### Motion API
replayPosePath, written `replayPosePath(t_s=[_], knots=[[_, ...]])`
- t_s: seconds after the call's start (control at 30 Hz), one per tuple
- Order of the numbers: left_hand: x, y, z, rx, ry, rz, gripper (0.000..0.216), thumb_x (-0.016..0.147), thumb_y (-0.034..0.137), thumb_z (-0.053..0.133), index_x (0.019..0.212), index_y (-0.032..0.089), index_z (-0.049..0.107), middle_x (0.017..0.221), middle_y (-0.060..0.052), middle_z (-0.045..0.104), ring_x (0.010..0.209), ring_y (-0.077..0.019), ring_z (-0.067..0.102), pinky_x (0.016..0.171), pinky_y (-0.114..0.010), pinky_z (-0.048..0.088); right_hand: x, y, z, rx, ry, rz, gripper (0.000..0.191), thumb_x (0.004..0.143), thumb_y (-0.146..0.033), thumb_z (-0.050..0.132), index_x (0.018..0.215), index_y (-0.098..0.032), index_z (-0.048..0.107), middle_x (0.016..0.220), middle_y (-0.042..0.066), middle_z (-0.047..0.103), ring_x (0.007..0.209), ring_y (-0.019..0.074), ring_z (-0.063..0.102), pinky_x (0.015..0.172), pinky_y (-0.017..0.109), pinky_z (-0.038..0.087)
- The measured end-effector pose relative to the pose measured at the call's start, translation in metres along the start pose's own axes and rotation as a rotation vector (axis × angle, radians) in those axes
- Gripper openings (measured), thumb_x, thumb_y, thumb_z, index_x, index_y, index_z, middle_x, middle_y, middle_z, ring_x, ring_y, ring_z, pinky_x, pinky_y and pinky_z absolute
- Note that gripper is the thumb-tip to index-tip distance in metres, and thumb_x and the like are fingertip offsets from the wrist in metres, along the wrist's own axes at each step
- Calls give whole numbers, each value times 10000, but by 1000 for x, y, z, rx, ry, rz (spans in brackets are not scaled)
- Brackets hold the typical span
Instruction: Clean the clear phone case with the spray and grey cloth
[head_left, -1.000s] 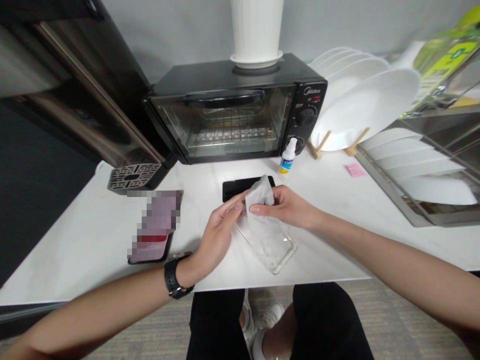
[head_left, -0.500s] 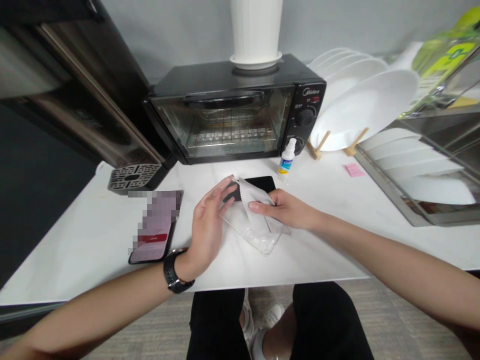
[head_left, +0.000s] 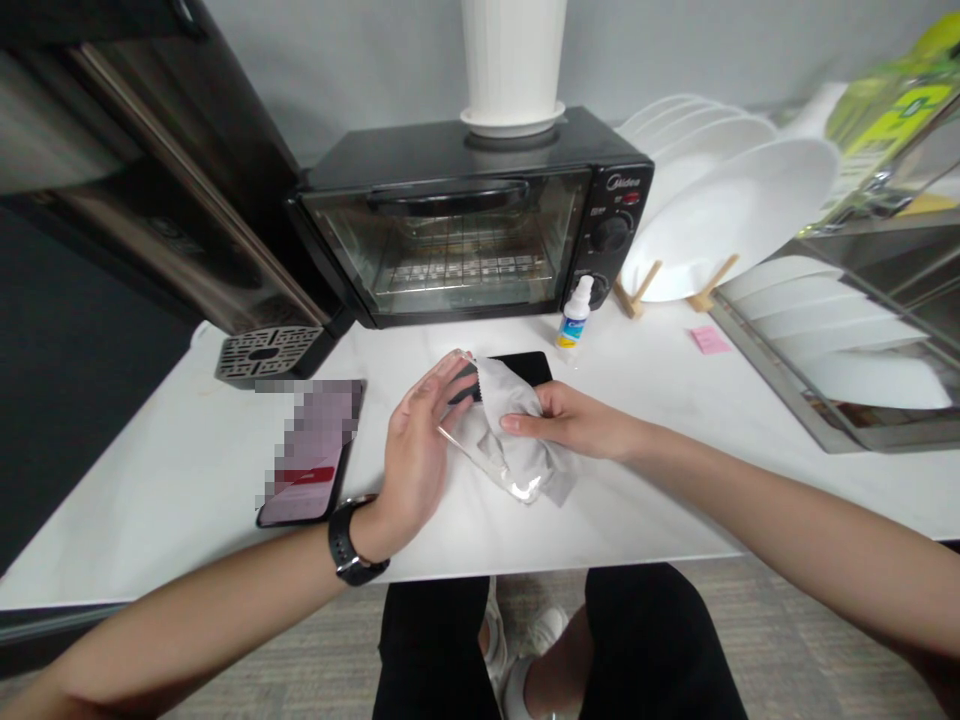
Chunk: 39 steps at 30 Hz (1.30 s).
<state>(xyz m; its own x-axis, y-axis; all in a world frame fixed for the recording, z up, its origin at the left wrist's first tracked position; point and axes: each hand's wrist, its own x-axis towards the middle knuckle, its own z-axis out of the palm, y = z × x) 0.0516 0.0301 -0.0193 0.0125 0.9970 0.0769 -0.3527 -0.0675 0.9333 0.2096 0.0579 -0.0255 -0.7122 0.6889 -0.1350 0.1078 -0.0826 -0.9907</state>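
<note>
My left hand (head_left: pixel 420 430) holds the left edge of a clear phone case (head_left: pixel 459 432), its fingers along the far end. A light grey cleaning cloth (head_left: pixel 511 405) with a zigzag edge lies over much of the case. My right hand (head_left: pixel 566 420) is closed on the cloth, thumb on top, pressing it against the case; its other fingers are mostly hidden. Behind the case a flat black object (head_left: pixel 525 367) lies on the table, partly covered. Beyond it stands a small white spray bottle (head_left: pixel 574 320) with a blue and yellow label.
A phone (head_left: pixel 311 455) with its screen partly blurred lies left on the white table (head_left: pixel 637 510). At the back are a black toaster oven (head_left: pixel 465 250), a machine with a drip tray (head_left: pixel 270 355), and white plates (head_left: pixel 727 220) in a rack. A pink sticky note (head_left: pixel 709 340) lies right.
The cloth has shifted and bunched up, with a corner now hanging past the case's near right edge. My right hand has moved only slightly; my left hand keeps its place.
</note>
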Motion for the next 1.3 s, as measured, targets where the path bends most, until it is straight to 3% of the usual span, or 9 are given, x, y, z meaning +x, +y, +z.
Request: replayPosePath(t_s=[0.17,0.3,0.63,0.73,0.87,1.03,1.1,1.2,1.3], knots=[[-1,2,4,22,7,8,312,759,302,235,1026,293,397,1135,43,372,1053,-194,299,904,-409,186,-1,-5,1,19,-20,-47,197,566,-285,556,753,-227,544,785,7,560,666,150,510,565,258,391],[-1,3,3,36,20,-13,312,754,314,245,1026,304,397,1132,50,376,1064,-187,282,906,-398,182,-3,-5,1,-102,-47,-23,152,624,-336,489,641,-204,563,647,-4,554,573,133,492,503,242,365],[-2,2,2,3,-16,-29,323,763,315,230,1033,267,400,1128,31,380,1015,-192,344,896,-381,214,4,-4,0,31,361,-151,140,640,-316,495,743,-233,541,744,0,540,597,140,459,531,257,356],[-4,3,4,30,-39,-37,326,766,311,223,1018,243,418,1125,16,385,991,-198,367,886,-391,226,3,-1,-3,2,429,-142,144,668,-336,457,671,-219,540,653,5,520,519,123,422,455,243,312],[-3,2,2,45,-37,-32,331,767,304,228,1024,211,414,1103,-20,405,951,-196,398,851,-391,264,3,-2,-5,-33,359,-148,179,686,-336,430,599,-206,518,552,-8,472,455,101,380,401,227,258],[-3,0,-2,13,-30,-79,309,745,311,281,1002,245,439,1057,-4,446,933,-205,413,797,-371,321,3,-8,1,-11,108,-133,200,621,-292,520,808,-224,513,769,-2,533,659,150,478,557,253,371],[-3,0,-2,21,-21,-72,301,738,309,296,984,246,457,1050,0,451,950,-211,397,793,-363,323,1,-6,2,-64,50,-102,184,629,-318,505,777,-210,528,741,3,541,647,153,482,541,255,371],[-2,-1,-2,38,-17,-66,313,743,304,289,1014,241,433,1007,-18,469,930,-201,402,789,-352,317,0,-1,2,-143,81,-44,228,681,-372,418,663,-184,546,624,10,532,526,132,457,445,242,329],[-1,-3,-3,73,-32,-78,328,752,320,263,1043,256,398,988,-26,473,887,-188,424,776,-353,318,1,1,0,-122,246,-70,241,682,-380,412,601,-186,529,558,-2,500,457,108,411,398,228,283]])
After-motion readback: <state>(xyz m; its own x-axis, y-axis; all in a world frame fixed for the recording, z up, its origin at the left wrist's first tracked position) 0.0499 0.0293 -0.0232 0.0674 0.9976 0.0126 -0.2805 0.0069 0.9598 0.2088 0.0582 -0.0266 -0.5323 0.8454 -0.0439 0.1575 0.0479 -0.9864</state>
